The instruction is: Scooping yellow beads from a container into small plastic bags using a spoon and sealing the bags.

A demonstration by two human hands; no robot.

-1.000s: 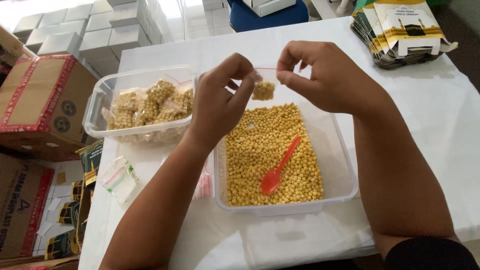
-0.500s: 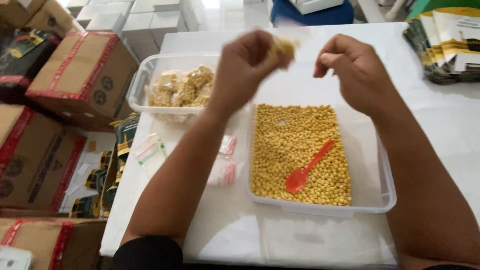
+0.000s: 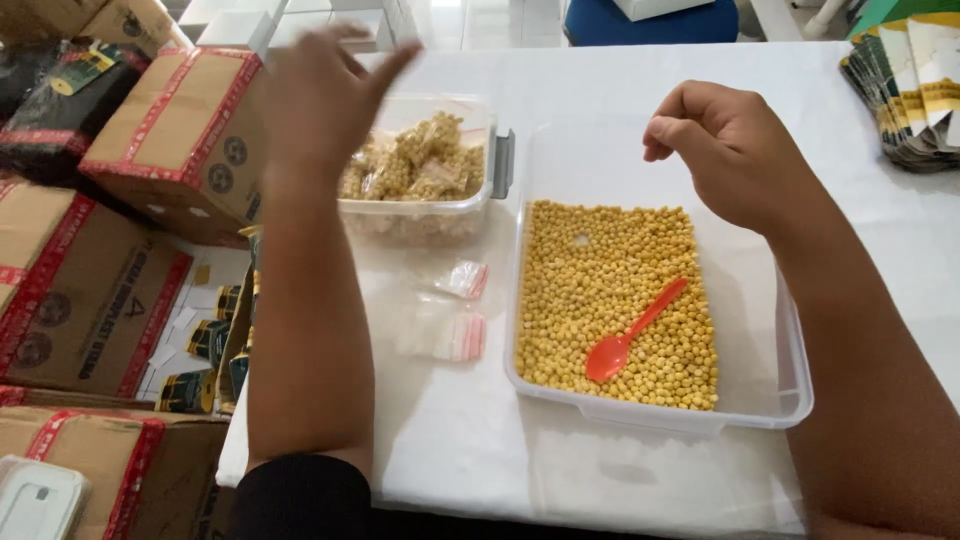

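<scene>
View: head camera, looking down at a white counter (image 3: pixel 600 80).
Change: a second ago both hands pinched a small clear bag of yellow pellets above the big tub; half a second ago the left hand alone carried it toward the far tub. Now neither hand holds a bag.
Meaning: the filled bag has likely been dropped among the others, so one packing round looks complete.
Left hand (image 3: pixel 320 90): raised, blurred, fingers spread and empty, at about 9 o'clock from the small tub.
Right hand (image 3: pixel 725 150): loosely curled, fingers drawn together, holding nothing I can make out, hovering over the far edge of the big tub.
Small tub (image 3: pixel 480 205): clear plastic, at 11 o'clock from the big tub, holding filled bags (image 3: pixel 420 160) just beside the left hand.
Big tub (image 3: pixel 770 330): clear, at centre, half covered with loose yellow pellets (image 3: pixel 600 290).
Spoon (image 3: pixel 630 335): orange plastic, lying on the pellets, at 6 o'clock from the right hand, untouched.
Empty bags (image 3: pixel 450 315): small clear ones with red strips, on the counter between the forearms.
Surroundings: cardboard boxes (image 3: pixel 170 140) at 9 o'clock, stacked flat cartons (image 3: pixel 910 90) at 2 o'clock.
</scene>
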